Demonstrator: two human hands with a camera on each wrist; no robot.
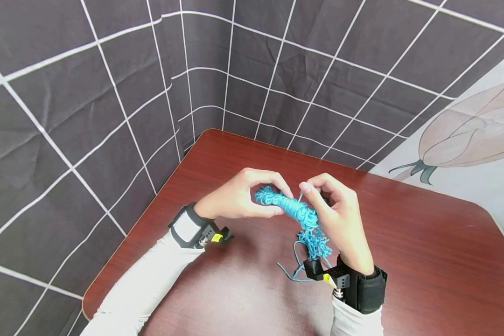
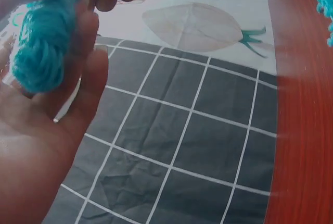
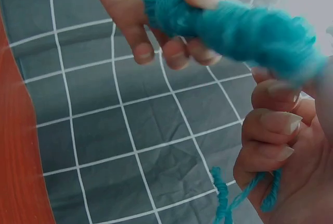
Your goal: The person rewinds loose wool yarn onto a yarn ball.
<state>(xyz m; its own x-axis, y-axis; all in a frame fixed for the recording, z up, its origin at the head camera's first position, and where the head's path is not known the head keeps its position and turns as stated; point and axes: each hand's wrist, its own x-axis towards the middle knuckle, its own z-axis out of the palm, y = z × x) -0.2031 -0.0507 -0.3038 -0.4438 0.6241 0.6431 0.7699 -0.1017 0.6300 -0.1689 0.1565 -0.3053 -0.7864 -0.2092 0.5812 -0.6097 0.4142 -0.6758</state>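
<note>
A bundle of turquoise yarn (image 1: 291,207), wound tightly round its middle with looped ends, is held above the table. My left hand (image 1: 239,193) grips it between thumb and fingers; its looped end (image 2: 39,67) lies over the palm in the left wrist view. At the bundle's other side, my right hand (image 1: 340,210) pinches a thin strand (image 1: 300,197) between thumb and forefinger, its other fingers curled. A crinkled clump of the same yarn (image 1: 315,242) shows below the bundle, with a loose tail (image 1: 294,278). Blur softens the bundle (image 3: 255,36) in the right wrist view.
The reddish-brown wooden table (image 1: 424,242) has rounded corners. Dark grey cloth (image 1: 311,74) with white grid lines hangs behind and to the left. A pale sheet with a plant drawing (image 1: 466,135) covers the right side. Both wrists wear black camera straps (image 1: 363,287).
</note>
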